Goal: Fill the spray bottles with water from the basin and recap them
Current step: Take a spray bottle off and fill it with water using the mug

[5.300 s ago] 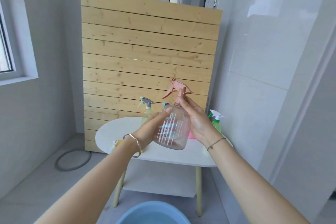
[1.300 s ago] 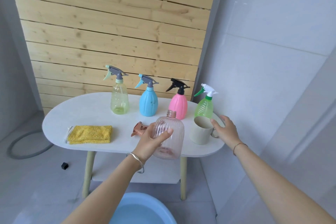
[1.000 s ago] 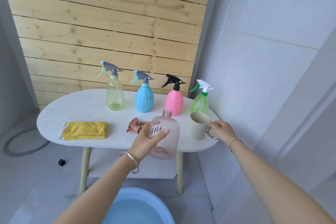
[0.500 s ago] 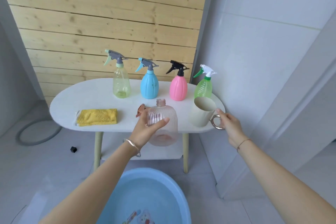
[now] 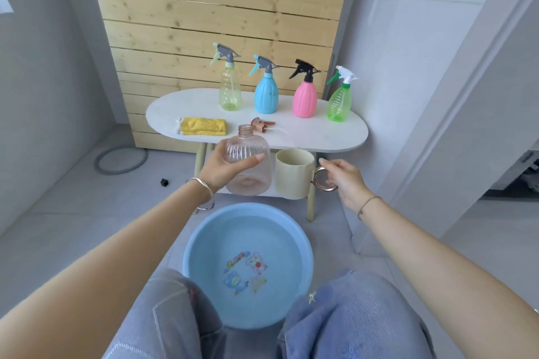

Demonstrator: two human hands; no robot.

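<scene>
Evidently for pouring, the left hand grips the uncapped ribbed pink bottle upright; at three o'clock, the right hand pinches the ring handle of the cream cylindrical mug.

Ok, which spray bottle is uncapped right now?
The clear pink ribbed bottle gripped in the left hand: its neck is open, its trigger head lying on the table. The yellow, blue, opaque pink and green bottles standing there are capped.
</scene>
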